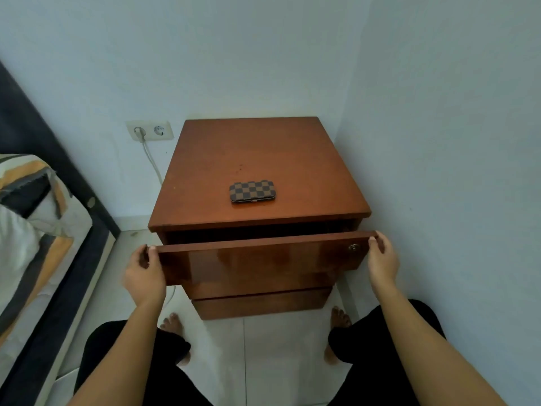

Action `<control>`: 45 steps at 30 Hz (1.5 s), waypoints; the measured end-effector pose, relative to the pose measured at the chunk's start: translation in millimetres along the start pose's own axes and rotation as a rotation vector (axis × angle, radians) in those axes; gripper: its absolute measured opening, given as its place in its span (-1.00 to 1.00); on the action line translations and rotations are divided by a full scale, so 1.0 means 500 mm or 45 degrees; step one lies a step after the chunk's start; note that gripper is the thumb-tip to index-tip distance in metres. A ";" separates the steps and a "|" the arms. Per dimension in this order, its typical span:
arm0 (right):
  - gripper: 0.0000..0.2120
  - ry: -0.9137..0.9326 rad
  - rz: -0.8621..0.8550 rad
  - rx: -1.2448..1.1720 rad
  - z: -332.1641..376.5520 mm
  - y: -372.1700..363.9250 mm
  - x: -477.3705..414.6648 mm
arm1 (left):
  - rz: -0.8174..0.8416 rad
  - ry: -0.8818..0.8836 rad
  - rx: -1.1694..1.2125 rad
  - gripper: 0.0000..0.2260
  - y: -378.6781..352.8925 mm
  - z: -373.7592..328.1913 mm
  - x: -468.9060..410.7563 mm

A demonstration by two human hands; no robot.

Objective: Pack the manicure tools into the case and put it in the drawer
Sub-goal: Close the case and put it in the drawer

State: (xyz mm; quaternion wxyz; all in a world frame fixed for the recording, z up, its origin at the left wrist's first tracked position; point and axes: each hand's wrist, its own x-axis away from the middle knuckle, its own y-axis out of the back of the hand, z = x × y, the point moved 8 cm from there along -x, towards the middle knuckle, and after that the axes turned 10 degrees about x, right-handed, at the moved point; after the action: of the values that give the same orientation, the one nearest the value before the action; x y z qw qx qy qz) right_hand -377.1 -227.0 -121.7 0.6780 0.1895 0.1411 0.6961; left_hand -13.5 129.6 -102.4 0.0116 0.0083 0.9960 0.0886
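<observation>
A small brown checkered manicure case (252, 191) lies closed on top of a brown wooden nightstand (257, 153), near its front edge. The top drawer (263, 259) stands pulled out a little, and a dark gap shows behind its front panel. My left hand (145, 273) grips the left end of the drawer front. My right hand (382, 257) grips the right end, just beside a small metal lock (353, 247). No loose manicure tools are visible.
A second drawer (260, 304) below is closed. A bed with striped bedding (32, 218) lies to the left. A wall socket (150, 131) with a white cable hangs beside the nightstand. A wall is close on the right. My bare feet stand on the tiled floor.
</observation>
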 end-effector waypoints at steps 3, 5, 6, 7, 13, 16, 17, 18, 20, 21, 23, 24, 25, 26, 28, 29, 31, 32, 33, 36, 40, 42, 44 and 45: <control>-0.68 -0.012 -0.011 -0.007 -0.017 0.035 0.052 | -0.033 -0.004 0.022 -0.65 0.039 0.001 0.046; -0.69 -0.008 -0.032 0.011 -0.031 0.065 0.089 | -0.044 -0.008 0.023 -0.65 0.070 0.009 0.077; -0.69 -0.003 -0.047 0.008 -0.038 0.080 0.105 | -0.046 -0.010 0.026 -0.65 0.086 0.015 0.092; -0.70 -0.003 -0.057 -0.012 -0.047 0.094 0.122 | -0.052 -0.013 0.027 -0.65 0.100 0.022 0.106; -0.70 -0.010 0.003 -0.161 -0.081 0.141 0.176 | -0.029 -0.011 -0.002 -0.67 0.136 0.041 0.145; -0.69 0.055 0.081 -0.106 -0.069 0.148 0.162 | 0.035 -0.072 -0.115 -0.65 0.122 0.011 0.135; -0.70 0.093 0.097 -0.051 -0.059 0.148 0.152 | 0.048 -0.122 -0.162 -0.64 0.115 -0.009 0.129; -0.70 0.134 0.109 0.028 -0.048 0.147 0.139 | 0.058 -0.175 -0.203 -0.63 0.107 -0.030 0.122; -0.69 0.235 0.140 0.234 -0.017 0.138 0.112 | 0.097 -0.278 -0.298 -0.62 0.081 -0.068 0.104; -0.67 0.303 0.158 0.350 0.004 0.128 0.100 | 0.130 -0.325 -0.355 -0.61 0.061 -0.084 0.093; -0.65 0.464 0.193 0.559 0.054 0.098 0.079 | 0.239 -0.413 -0.463 -0.59 0.008 -0.106 0.068; -0.64 0.540 0.214 0.631 0.082 0.078 0.071 | 0.312 -0.451 -0.510 -0.57 -0.024 -0.111 0.053; -0.63 0.617 0.239 0.681 0.112 0.055 0.065 | 0.390 -0.479 -0.552 -0.55 -0.058 -0.114 0.040; -0.61 0.697 0.271 0.716 0.142 0.027 0.061 | 0.474 -0.492 -0.595 -0.52 -0.092 -0.114 0.027; -0.58 0.850 0.360 0.776 0.204 -0.040 0.060 | 0.633 -0.509 -0.712 -0.44 -0.162 -0.111 0.007; -0.55 0.912 0.416 0.805 0.232 -0.078 0.063 | 0.702 -0.527 -0.781 -0.40 -0.195 -0.110 0.001; -0.51 1.014 0.542 0.865 0.279 -0.157 0.071 | 0.804 -0.585 -0.909 -0.35 -0.248 -0.112 -0.012; -0.49 1.068 0.604 0.895 0.300 -0.198 0.075 | 0.829 -0.615 -0.963 -0.34 -0.267 -0.113 -0.023; -0.47 1.121 0.663 0.927 0.319 -0.237 0.082 | 0.838 -0.633 -1.012 -0.33 -0.282 -0.115 -0.034; -0.43 1.272 0.790 1.023 0.364 -0.345 0.094 | 0.845 -0.625 -1.160 -0.31 -0.312 -0.104 -0.077; -0.38 1.436 0.852 1.106 0.402 -0.454 0.098 | 0.876 -0.630 -1.255 -0.32 -0.337 -0.093 -0.097; -0.35 1.505 0.874 1.133 0.405 -0.488 0.102 | 0.877 -0.641 -1.255 -0.32 -0.337 -0.089 -0.099; -0.35 1.539 0.846 1.128 0.402 -0.502 0.102 | 0.862 -0.667 -1.252 -0.32 -0.335 -0.088 -0.100; -0.36 1.543 0.807 1.104 0.400 -0.500 0.103 | 0.852 -0.679 -1.252 -0.32 -0.335 -0.088 -0.100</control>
State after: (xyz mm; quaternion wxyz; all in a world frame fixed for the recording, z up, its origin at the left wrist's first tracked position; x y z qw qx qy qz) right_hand -63.6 -177.7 -53.6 0.1203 0.0563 0.6808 0.7203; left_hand 32.8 -43.7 -87.4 0.2326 0.3334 0.7458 0.5278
